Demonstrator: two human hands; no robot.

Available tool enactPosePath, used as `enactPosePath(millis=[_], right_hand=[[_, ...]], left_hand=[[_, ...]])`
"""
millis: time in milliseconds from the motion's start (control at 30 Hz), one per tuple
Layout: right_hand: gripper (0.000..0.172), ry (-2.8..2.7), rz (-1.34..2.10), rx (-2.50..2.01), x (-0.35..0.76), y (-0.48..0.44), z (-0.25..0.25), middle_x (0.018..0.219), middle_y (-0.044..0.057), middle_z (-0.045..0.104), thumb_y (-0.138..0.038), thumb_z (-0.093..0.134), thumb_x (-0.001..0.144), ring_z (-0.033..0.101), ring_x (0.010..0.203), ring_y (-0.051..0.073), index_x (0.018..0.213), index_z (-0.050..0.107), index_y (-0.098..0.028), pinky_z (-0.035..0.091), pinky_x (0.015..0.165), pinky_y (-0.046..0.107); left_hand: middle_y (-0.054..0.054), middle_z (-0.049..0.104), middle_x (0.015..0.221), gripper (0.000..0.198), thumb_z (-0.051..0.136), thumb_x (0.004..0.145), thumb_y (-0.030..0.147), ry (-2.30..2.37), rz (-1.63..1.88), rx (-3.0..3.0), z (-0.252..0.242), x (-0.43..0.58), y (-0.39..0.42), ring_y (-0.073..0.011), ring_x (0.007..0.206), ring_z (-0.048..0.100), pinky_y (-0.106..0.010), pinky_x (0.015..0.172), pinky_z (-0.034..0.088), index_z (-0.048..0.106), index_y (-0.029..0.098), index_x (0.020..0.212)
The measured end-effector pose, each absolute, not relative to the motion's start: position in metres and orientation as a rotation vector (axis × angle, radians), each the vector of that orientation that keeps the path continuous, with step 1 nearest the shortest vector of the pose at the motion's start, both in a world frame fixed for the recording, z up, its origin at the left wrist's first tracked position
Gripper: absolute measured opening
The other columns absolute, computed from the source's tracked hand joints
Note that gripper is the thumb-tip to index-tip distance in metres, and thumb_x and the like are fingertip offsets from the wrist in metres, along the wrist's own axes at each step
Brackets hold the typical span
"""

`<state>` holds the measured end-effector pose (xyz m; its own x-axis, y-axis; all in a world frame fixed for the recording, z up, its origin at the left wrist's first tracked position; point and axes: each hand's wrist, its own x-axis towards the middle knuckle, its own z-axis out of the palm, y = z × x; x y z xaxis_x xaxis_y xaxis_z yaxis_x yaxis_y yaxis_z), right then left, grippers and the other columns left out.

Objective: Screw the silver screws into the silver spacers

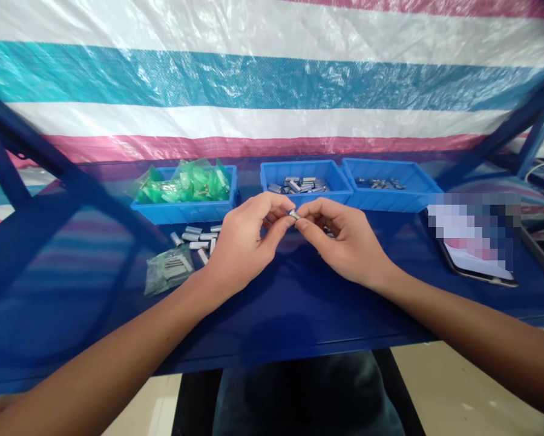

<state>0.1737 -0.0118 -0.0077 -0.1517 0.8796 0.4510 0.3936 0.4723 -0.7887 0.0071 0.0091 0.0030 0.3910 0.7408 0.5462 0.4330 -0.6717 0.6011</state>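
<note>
My left hand (247,233) and my right hand (344,239) meet over the middle of the blue table. Between their fingertips is a small silver metal piece (293,214); both hands pinch it, and the fingers hide most of its shape. Beside my left hand lie several loose metal cylinders (199,245) on the table. A clear plastic bag (168,267) with metal pieces inside rests near my left forearm. A few small metal parts (328,232) show partly behind my right hand.
A blue bin (181,212) at the back left holds green plastic packets. The middle bin (321,197) contains metal cylinders, the right bin (394,201) smaller metal parts. A phone (480,275) lies at the right. Blue frame bars (67,163) slant at both sides, before a striped sheet (272,79).
</note>
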Motion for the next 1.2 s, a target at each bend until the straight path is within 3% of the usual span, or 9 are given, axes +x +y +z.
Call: enactPosePath(millis=[233, 367, 433, 533, 733, 1000, 1200], right_hand=[[0.007, -1.799, -0.04, -1.128, 0.214, 0.0, 0.022, 0.067, 0.0, 0.062, -0.015, 0.058, 0.077, 0.057, 0.062, 0.014, 0.078, 0.062, -0.021, 0.044, 0.061, 0.03], [0.008, -1.532, -0.315, -1.558, 0.265, 0.022, 0.025, 0.071, 0.005, 0.063, -0.024, 0.057, 0.083, 0.06, 0.07, 0.023, 0.087, 0.063, -0.024, 0.046, 0.074, 0.042], [0.018, -1.496, -0.383, -1.764, 0.281, 0.032, 0.021, 0.075, 0.008, 0.063, -0.025, 0.065, 0.077, 0.061, 0.083, 0.029, 0.094, 0.062, -0.022, 0.044, 0.082, 0.048], [0.031, -1.478, -0.372, -1.743, 0.278, 0.037, 0.015, 0.08, 0.008, 0.064, -0.02, 0.067, 0.071, 0.059, 0.083, 0.026, 0.1, 0.058, -0.019, 0.044, 0.081, 0.045], [0.026, -1.611, -0.126, -1.324, 0.219, 0.021, 0.006, 0.074, -0.002, 0.053, -0.012, 0.051, 0.075, 0.053, 0.064, 0.014, 0.099, 0.045, -0.022, 0.041, 0.056, 0.029], [0.026, -1.69, 0.098, -1.21, 0.197, 0.006, -0.005, 0.073, -0.002, 0.048, -0.009, 0.05, 0.073, 0.052, 0.06, 0.012, 0.089, 0.035, -0.024, 0.038, 0.047, 0.026], [0.032, -1.747, 0.178, -1.199, 0.19, -0.002, -0.003, 0.067, -0.004, 0.05, -0.006, 0.052, 0.068, 0.051, 0.056, 0.012, 0.087, 0.035, -0.025, 0.037, 0.046, 0.025]], left_hand=[[-0.001, 0.066, 0.093, 0.038, 0.052, 0.088, 0.022, 0.981, 0.89, 2.477, 0.001, 0.006, 0.002, -0.0141, 0.09, 0.062, -0.027, 0.084, 0.048, 0.048, 0.021, 0.126], [-0.002, 0.064, 0.098, 0.031, 0.049, 0.091, 0.026, 0.97, 0.709, 2.525, 0.0, 0.006, 0.001, -0.0153, 0.094, 0.059, -0.028, 0.084, 0.047, 0.052, 0.021, 0.122], [-0.004, 0.064, 0.101, 0.027, 0.047, 0.092, 0.027, 0.957, 0.659, 2.571, 0.0, 0.006, 0.001, -0.0166, 0.097, 0.058, -0.03, 0.086, 0.046, 0.055, 0.02, 0.117], [-0.006, 0.062, 0.106, 0.026, 0.045, 0.093, 0.027, 0.881, 0.629, 2.665, -0.003, 0.01, -0.001, -0.0181, 0.101, 0.055, -0.033, 0.092, 0.045, 0.057, 0.019, 0.115], [-0.01, 0.059, 0.109, 0.033, 0.036, 0.091, 0.011, 0.892, 0.616, 2.893, -0.014, 0.024, 0.007, -0.0209, 0.101, 0.05, -0.036, 0.091, 0.045, 0.06, 0.014, 0.113], [-0.009, 0.058, 0.102, 0.027, 0.043, 0.093, 0.03, 0.882, 0.605, 2.918, -0.017, 0.021, 0.021, -0.0211, 0.095, 0.049, -0.036, 0.088, 0.045, 0.063, 0.016, 0.102], [-0.008, 0.061, 0.088, 0.021, 0.042, 0.092, 0.023, 0.958, 0.597, 2.947, -0.018, 0.022, 0.012, -0.0202, 0.083, 0.049, -0.034, 0.079, 0.044, 0.06, 0.013, 0.089]])
